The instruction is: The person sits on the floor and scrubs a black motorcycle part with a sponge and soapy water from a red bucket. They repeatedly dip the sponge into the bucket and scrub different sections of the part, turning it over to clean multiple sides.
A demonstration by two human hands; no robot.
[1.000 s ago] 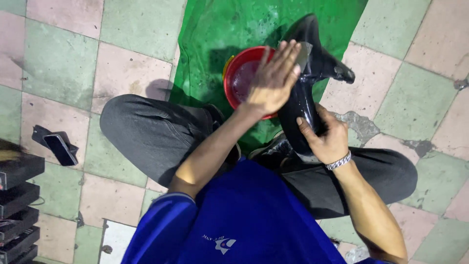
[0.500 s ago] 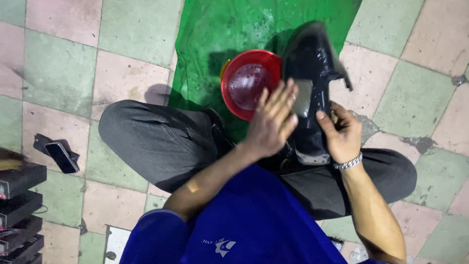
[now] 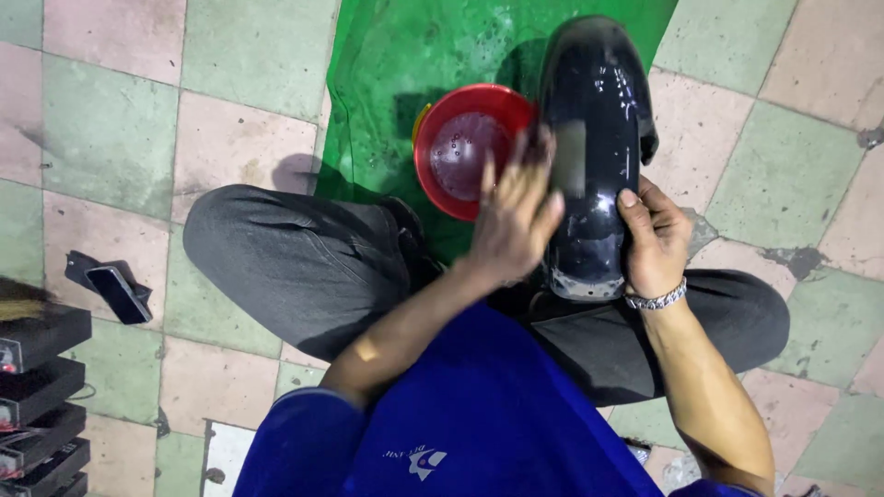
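Black glossy curved fender (image 3: 594,138) is resting upright btwn the seated person's crossed legs, over a green sheet (image 3: 396,55). Right hand (image 3: 656,241) is gripping its right edge, grip clamped. Left hand (image 3: 516,221), blurred, fingers apart, is pressing flat w/ palm on its left side, beside a red bowl (image 3: 460,147).

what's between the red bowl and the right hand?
The glossy black fender stands between them in the head view: red bowl at its left side, right hand gripping its right edge. Left hand rubs its left side.
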